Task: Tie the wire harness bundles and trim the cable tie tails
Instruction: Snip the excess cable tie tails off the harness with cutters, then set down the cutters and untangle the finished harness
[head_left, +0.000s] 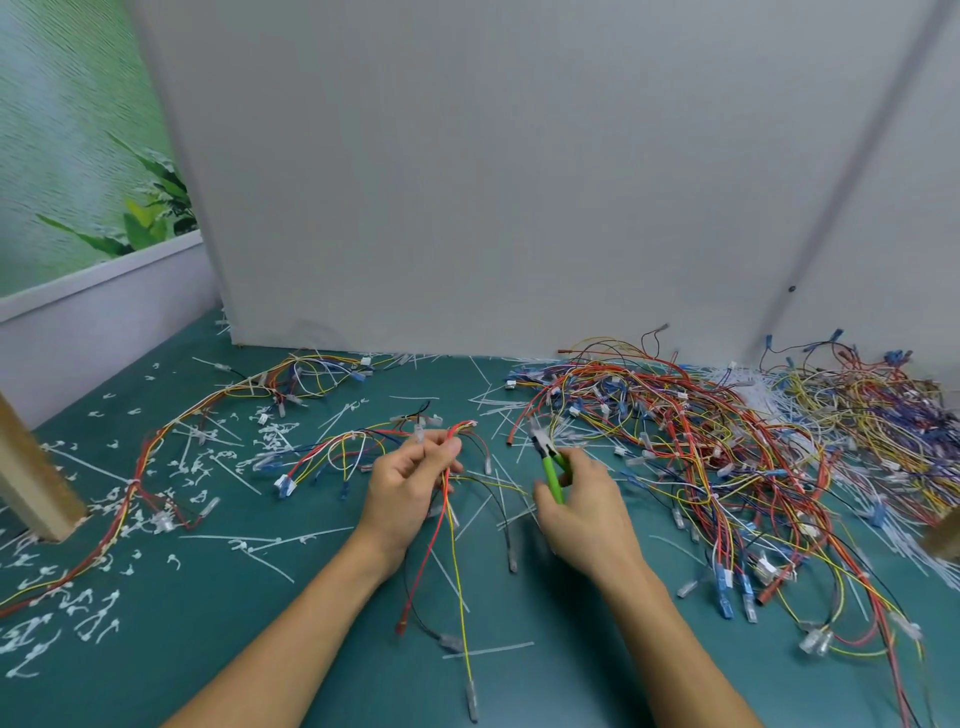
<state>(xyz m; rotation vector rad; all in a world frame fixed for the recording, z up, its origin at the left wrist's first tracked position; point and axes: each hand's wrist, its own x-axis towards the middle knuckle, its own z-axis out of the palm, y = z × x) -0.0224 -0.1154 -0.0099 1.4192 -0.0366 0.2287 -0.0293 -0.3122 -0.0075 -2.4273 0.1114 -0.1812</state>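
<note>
Left hand (410, 480) curled, thumb and fingertips pinching the wire harness bundle (445, 512) near its far end. Long axis of that bundle near to far: red, yellow and black strands trailing down toward the near edge, connector ends pointing at the viewer, short red tips poking up past the fingers toward the back. Cannot tell whether a tie sits on the gripped stretch, covered as it is by fingers. Right hand (584, 506) wrapped round the green handles of the cutters (549, 465), just beside the left hand but apart from it. Cutter nose angled up and left, away from the viewer, close to a red wire at the fringe of the big pile. Blades too small and blurred to judge as parted or closed, or as touching anything. Under both hands, the teal surface (311, 634). Left half littered with trimmed tails (202, 465) and a few straight white ties. Among them a long tied harness (150, 457), running from the near left edge, where it is cut off, up toward the far middle. To the right, a tangled pile of harnesses (727, 447), spreading past the right edge. A heap of loose cable ties (761, 397) at its back, partly buried. Behind everything an upright grey board (493, 182). At far left a wooden post (31, 483), cropped by the frame.
</note>
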